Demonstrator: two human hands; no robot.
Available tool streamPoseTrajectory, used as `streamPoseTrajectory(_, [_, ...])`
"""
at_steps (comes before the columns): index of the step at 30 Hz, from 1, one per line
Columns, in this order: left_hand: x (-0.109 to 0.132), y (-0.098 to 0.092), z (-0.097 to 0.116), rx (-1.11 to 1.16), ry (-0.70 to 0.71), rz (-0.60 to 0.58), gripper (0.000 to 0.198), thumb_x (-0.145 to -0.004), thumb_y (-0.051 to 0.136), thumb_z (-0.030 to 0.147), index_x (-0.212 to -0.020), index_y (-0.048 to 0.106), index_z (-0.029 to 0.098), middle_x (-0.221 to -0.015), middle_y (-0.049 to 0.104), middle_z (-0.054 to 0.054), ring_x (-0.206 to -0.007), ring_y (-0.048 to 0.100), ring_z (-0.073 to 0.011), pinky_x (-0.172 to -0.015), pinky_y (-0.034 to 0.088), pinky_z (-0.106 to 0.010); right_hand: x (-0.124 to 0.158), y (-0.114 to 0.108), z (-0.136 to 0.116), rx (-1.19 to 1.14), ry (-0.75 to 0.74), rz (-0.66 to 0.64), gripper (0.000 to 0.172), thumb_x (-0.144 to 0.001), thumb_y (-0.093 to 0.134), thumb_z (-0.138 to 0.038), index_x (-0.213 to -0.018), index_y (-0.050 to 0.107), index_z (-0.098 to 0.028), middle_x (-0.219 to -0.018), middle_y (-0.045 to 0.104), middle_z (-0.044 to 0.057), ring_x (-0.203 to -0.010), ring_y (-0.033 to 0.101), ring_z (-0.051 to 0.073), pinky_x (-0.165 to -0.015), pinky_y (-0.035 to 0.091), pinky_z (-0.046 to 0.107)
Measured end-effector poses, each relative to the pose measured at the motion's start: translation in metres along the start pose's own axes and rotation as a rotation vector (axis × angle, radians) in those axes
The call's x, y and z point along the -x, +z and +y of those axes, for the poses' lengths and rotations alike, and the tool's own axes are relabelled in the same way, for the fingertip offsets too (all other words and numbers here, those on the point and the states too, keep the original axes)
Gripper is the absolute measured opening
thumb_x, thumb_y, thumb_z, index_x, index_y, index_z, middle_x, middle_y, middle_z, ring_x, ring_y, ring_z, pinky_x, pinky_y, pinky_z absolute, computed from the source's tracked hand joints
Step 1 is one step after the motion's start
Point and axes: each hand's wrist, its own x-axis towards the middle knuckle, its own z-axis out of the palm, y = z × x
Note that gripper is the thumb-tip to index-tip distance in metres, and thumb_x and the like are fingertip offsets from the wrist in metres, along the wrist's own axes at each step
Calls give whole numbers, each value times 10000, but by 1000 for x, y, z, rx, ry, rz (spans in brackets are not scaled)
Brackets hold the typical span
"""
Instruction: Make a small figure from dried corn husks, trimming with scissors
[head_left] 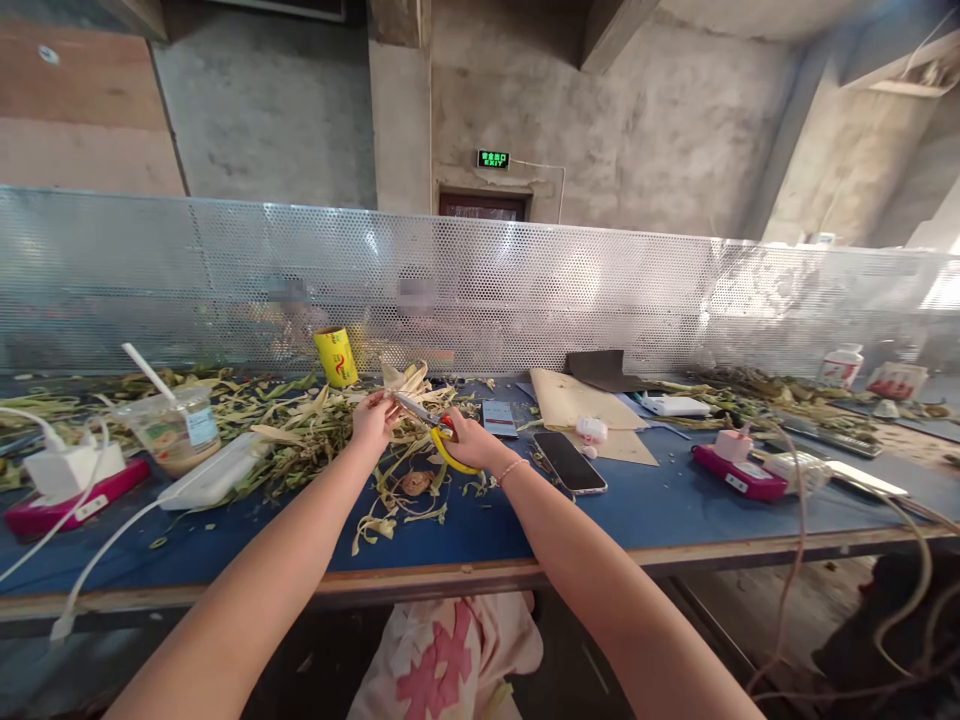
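My right hand (pixel 474 442) is closed around the yellow and red handles of a pair of scissors (pixel 448 450). Their metal blades point left toward my left hand (pixel 373 420), whose fingers are pinched together close to the blade tips. Pale dried leaves (pixel 409 378) stick up from those pinched fingers, and the exact grip is too small to see clearly. Beneath and behind both hands spreads a heap of dried plant stalks and leaves (pixel 315 455). A round brown piece (pixel 416 484) lies among loose scraps below the scissors.
Left are a plastic drink cup (pixel 174 440) with a straw, a white power bank (pixel 214 472) and a magenta power strip (pixel 82 500). A yellow tube (pixel 336 357) stands behind. Rightward lie a phone (pixel 570 463), cardboard (pixel 574 400) and another power strip (pixel 739 474). A perforated metal screen (pixel 510 290) borders the back.
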Motion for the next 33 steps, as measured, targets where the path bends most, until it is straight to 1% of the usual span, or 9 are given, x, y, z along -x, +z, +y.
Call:
streamPoseTrajectory(4, [-1,0,-2,3,21,-20,184,-588,587,-12,-646,497,137,-562,562,33,-554,589,-86,-632,499,-236,-1,1,2,20,-4,-1,378,-755,423,-318,-1103,415,-171,-642,547,29,-641,538,212,-589,357,272])
streamPoseTrajectory(8, [-1,0,-3,22,22,-51,176,-581,584,-24,-636,517,130,-553,564,33,-553,584,-77,-639,498,-221,-3,3,4,29,7,1,386,-760,419,-320,-1117,401,-173,-646,542,26,-653,533,212,-604,357,275])
streamPoseTrajectory(14, [1,2,-1,24,-9,-41,166,-600,569,-23,-588,511,131,-531,568,15,-537,579,-85,-646,510,-237,-2,1,2,-18,32,-41,349,-780,407,-334,-1098,397,-190,-648,517,4,-597,502,179,-569,351,258])
streamPoseTrajectory(20, [3,4,0,98,-46,-42,170,-624,520,-37,-567,528,123,-475,540,26,-475,539,-58,-587,495,-191,-3,0,1,-26,30,-53,345,-791,387,-328,-1107,394,-191,-669,519,11,-641,510,190,-599,358,266])
streamPoseTrajectory(28, [4,5,3,133,-86,-52,180,-625,533,-50,-554,543,115,-498,572,14,-478,550,-59,-552,479,-170,-2,-3,-2,-17,49,-86,319,-806,364,-316,-1100,409,-200,-724,554,19,-649,514,180,-625,364,261])
streamPoseTrajectory(33, [8,8,7,144,-101,-34,220,-658,497,-61,-538,545,117,-469,565,17,-454,541,-53,-527,479,-154,-3,-6,-4,29,70,-120,335,-828,347,-308,-1135,396,-183,-728,570,34,-667,532,188,-618,358,255])
